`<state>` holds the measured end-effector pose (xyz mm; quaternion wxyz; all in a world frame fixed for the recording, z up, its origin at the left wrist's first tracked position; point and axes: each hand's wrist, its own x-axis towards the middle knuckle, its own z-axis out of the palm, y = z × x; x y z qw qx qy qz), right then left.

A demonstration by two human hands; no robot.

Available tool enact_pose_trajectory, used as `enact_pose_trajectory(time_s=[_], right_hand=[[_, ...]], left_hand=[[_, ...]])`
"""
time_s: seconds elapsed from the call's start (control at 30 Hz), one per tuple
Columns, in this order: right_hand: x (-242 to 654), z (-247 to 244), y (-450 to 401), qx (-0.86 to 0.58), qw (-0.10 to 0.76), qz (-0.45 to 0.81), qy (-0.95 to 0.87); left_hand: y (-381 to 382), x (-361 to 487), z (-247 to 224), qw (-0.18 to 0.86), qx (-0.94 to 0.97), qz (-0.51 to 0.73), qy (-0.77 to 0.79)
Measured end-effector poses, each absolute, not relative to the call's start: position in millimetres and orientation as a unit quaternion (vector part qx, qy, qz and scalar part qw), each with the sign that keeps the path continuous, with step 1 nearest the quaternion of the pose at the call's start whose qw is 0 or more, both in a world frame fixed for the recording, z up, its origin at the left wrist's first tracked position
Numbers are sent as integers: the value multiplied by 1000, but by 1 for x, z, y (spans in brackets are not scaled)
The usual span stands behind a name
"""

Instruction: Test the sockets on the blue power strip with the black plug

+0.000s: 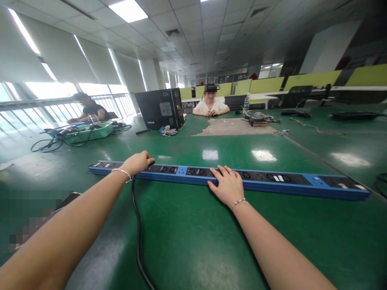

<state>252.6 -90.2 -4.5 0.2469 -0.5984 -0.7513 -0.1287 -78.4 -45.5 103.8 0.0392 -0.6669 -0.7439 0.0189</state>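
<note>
Reaching over the green table (193, 237), the left hand (138, 164) is curled snugly around the end of a black cable (138, 225), whose slack drops from beneath that grip towards the near side. Under both hands lies the blue power strip (178, 179), running far past the right hand (228, 184) one way and a shorter stretch beyond the left the other way. That right hand rests palm-down across the sockets, fingers spread, probably to steady so long a bar. Whether the cable's end sits in a socket I cannot tell; the left fingers hide it. Farther out from that grip stand a black computer case (159, 109) and a glove (168, 131), apparently leaving the wrist room. Away to the right hand's outer side, the strip reaches a table seam (317, 156).
</note>
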Motion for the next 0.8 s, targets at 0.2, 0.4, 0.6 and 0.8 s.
enact_pose_trajectory(time_s=[0.2,0.4,0.6,0.8], right_hand=[[253,-5,-90,-599,246,-132,-751],[253,-4,-90,-598,245,-132,-752],[253,-3,-90,-600,243,-123,-752],[253,-3,-91,-606,241,-111,-750]], left_hand=[[-45,-81,87,31,-676,25,-736],[-39,-75,83,33,-689,52,-722],[-48,-67,76,58,-693,71,-715],[-55,-63,72,65,-691,57,-718]])
